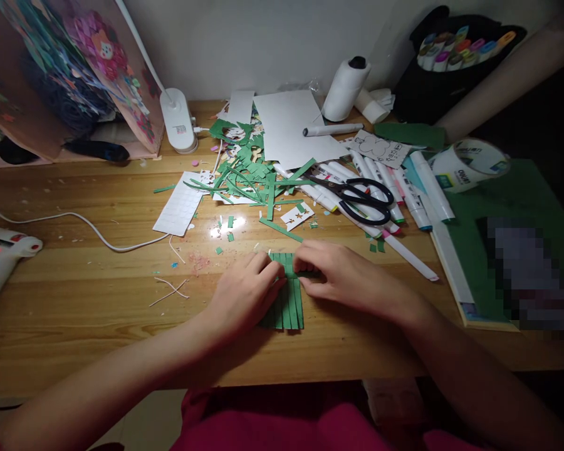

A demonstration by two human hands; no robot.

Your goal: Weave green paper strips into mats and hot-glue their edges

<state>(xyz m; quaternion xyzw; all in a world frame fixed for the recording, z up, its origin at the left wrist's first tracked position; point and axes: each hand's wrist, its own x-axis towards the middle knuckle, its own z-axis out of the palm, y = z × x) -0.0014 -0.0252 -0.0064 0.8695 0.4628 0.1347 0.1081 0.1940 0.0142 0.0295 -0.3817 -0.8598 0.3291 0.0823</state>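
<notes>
A piece of green paper cut into slits (289,307) lies near the front edge of the wooden table, its narrow strips running toward me. My left hand (249,285) is closed at its left side, fingertips pressed on the paper. From the right, my right hand (331,269) pinches a green paper strip that crosses the slit piece; part of the strip is hidden under the fingers. Just beyond the hands lies a loose green strip (282,230). Black-handled scissors (366,200) rest on white markers farther back to the right.
Green paper scraps (249,169) and a white sheet (291,125) are piled at the back. A thread spool (346,89) stands by the wall. At the left lies a glue gun (4,257) with a red light; a white cable (117,247) crosses the table. A green board (498,213) is at right.
</notes>
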